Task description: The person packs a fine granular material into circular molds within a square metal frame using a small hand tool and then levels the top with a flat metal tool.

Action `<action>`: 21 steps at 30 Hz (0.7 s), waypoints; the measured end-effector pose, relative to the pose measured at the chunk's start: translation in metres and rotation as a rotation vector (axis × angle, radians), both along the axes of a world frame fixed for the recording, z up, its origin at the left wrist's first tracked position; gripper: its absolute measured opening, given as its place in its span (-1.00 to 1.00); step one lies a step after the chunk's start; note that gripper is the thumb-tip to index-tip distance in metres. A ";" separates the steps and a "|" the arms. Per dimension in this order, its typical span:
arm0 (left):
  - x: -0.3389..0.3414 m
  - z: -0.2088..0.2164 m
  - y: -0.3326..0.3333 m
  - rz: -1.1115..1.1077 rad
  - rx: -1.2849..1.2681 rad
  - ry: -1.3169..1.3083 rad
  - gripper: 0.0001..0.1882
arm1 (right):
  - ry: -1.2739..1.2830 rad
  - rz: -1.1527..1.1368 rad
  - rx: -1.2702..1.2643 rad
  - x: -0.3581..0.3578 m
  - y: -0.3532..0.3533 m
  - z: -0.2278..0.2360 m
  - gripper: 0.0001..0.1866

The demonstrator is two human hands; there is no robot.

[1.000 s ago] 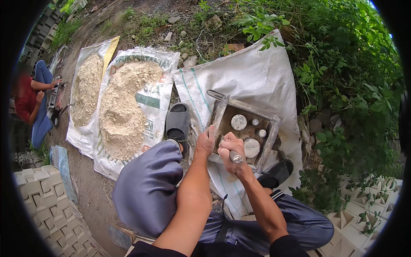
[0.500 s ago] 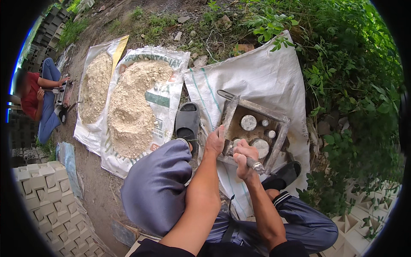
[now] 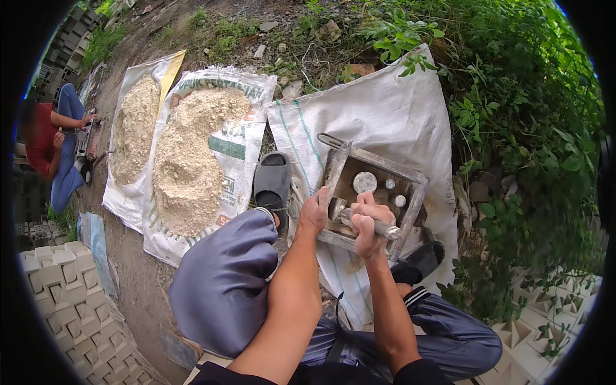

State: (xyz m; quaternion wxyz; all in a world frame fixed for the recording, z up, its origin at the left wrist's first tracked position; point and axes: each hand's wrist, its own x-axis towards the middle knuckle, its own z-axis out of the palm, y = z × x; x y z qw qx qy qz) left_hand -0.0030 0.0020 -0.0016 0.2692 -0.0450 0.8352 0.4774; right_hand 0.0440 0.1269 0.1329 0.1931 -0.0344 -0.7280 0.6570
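A square metal mould (image 3: 416, 204) with round pegs inside rests on a white woven sack between my feet. The fingers of my left hand (image 3: 312, 213) close over the mould's near left edge. My right hand (image 3: 372, 223) is wrapped around a metal hammer-like tool with a round grey handle (image 3: 387, 230), held over the near part of the mould. Part of the tool's head shows left of my fist, close to the mould's floor. A large round peg (image 3: 364, 182) and two small ones stand uncovered; my right fist hides others.
To the left, pale crumbly powder (image 3: 186, 160) lies heaped on two opened sacks (image 3: 253, 128). A black sandal (image 3: 272, 183) is on my left foot. A person in red (image 3: 42, 141) sits far left. Patterned blocks (image 3: 70, 289) are stacked lower left; leafy plants (image 3: 513, 128) border the right.
My right hand and the tool have shifted up and rightward over the mould, now covering the near large peg. My left hand stays at the mould's edge. The whole view has shifted slightly.
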 end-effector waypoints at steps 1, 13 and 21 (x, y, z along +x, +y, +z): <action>-0.002 0.000 0.000 -0.019 -0.008 -0.044 -0.31 | -0.034 0.002 0.034 -0.005 -0.002 -0.011 -0.79; 0.001 0.002 -0.006 -0.008 -0.027 -0.022 -0.35 | 0.043 -0.083 0.057 -0.025 0.002 0.008 -0.68; 0.002 0.000 -0.007 0.014 0.022 0.032 -0.35 | 0.038 0.060 -0.004 -0.052 0.020 0.001 -0.70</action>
